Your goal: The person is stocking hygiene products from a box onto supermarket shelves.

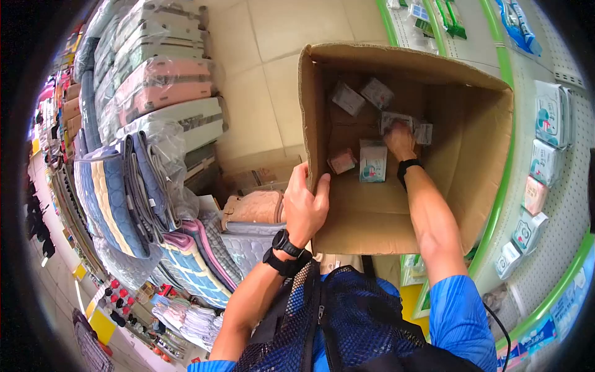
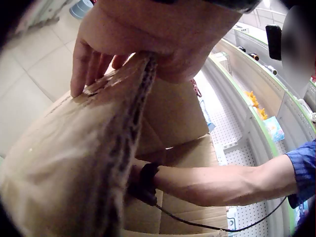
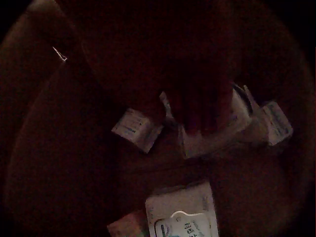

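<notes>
Left hand on the box, right hand inside

The box stands open in the right half of the head frame. The left hand grasps its near left edge firmly, with the thumb on the inner side and the fingers outside, as the left wrist view shows. The right hand reaches down to a pack above the middle of the box floor. Its fingers lie on this pack, but the right wrist view is too dark, so I cannot tell if they grasp it. A white pack lies lower, with a pink pack to its left. Folded bedding fills the lower left; a shelf stands at far right.
</notes>
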`<state>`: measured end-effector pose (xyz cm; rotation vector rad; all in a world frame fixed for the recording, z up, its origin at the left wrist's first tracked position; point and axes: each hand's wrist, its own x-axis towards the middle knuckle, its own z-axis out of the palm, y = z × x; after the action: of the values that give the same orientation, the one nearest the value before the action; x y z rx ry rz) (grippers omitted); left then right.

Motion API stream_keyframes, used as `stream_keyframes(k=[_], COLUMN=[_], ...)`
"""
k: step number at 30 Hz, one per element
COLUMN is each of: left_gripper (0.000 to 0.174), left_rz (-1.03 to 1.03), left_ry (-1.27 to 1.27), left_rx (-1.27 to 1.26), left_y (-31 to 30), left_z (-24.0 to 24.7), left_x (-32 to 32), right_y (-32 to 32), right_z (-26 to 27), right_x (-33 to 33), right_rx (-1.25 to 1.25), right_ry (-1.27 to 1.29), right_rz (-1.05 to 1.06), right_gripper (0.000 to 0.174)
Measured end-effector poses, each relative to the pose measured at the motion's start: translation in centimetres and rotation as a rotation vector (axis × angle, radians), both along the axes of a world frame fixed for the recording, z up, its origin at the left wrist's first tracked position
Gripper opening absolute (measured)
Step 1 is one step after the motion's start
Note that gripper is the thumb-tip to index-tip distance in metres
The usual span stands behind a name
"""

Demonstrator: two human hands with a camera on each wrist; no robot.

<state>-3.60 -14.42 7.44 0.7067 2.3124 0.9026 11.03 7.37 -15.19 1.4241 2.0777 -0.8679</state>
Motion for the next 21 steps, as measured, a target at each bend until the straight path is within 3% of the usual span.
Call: stream_keyframes(k=[1, 3, 5, 6, 7, 8, 10, 11, 12, 14, 16, 19, 21], left_gripper=[0.037, 0.036, 0.029, 0.030, 0.030, 0.032, 0.036, 0.038, 0.039, 0.040, 0.039, 0.039, 0.038], left_rz=[0.000, 0.009, -0.003, 0.003, 0.021, 0.011, 0.015, 0.013, 0.031, 0.046, 0.049, 0.048, 0.046], left_ry=[0.018, 0.060, 0.078, 0.082, 0.107, 0.116, 0.122, 0.099, 0.089, 0.070, 0.073, 0.050, 0.061], left_rx=[-0.032, -0.057, -0.019, -0.028, -0.036, -0.069, -0.075, -0.045, -0.056, -0.052, -0.066, -0.090, -0.082], left_y=[0.0, -0.2, -0.1, -0.2, -0.1, 0.3, 0.2, -0.4, -0.5, -0.5, -0.3, -0.1, -0.3], left_z=[0.0, 0.0, 0.0, 0.3, 0.6, 1.6, 1.5, 0.5, 0.2, 0.5, 0.6, 0.7, 0.5], left_x=[0.1, 0.3, 0.1, 0.3, 0.4, 0.2, 0.2, 0.2, 0.3, 0.2, 0.4, 0.5, 0.5], right_y=[-0.1, -1.4, -2.8, -3.0, -3.5, -3.6, -5.7, -5.7, -5.9, -7.1, -9.2, -8.4, -8.1], right_z=[-1.0, -3.0, -2.9, -4.2, -0.8, -3.3, -6.7, -6.1, -10.0, -12.8, -19.8, -15.5, -8.6], right_x=[0.3, 1.5, 2.3, 2.2, 1.1, 1.6, 2.4, 1.3, 2.1, 2.1, 4.7, 2.9, -0.5], right_rx=[0.003, -0.142, -0.138, -0.329, -0.258, -0.381, -0.311, -0.357, -0.387, -0.339, -0.101, 0.070, -0.240], right_ry=[0.010, -0.065, -0.040, -0.153, -0.165, -0.036, -0.011, -0.214, -0.188, -0.216, -0.129, 0.055, -0.094], right_rz=[0.006, 0.260, 0.387, 0.348, 0.280, 0.278, 0.110, 0.131, 0.179, 0.215, 0.304, 0.382, 0.189], right_gripper=[0.046, 0.045, 0.046, 0.059, 0.071, 0.081, 0.088, 0.089, 0.089, 0.086, 0.083, 0.090, 0.080])
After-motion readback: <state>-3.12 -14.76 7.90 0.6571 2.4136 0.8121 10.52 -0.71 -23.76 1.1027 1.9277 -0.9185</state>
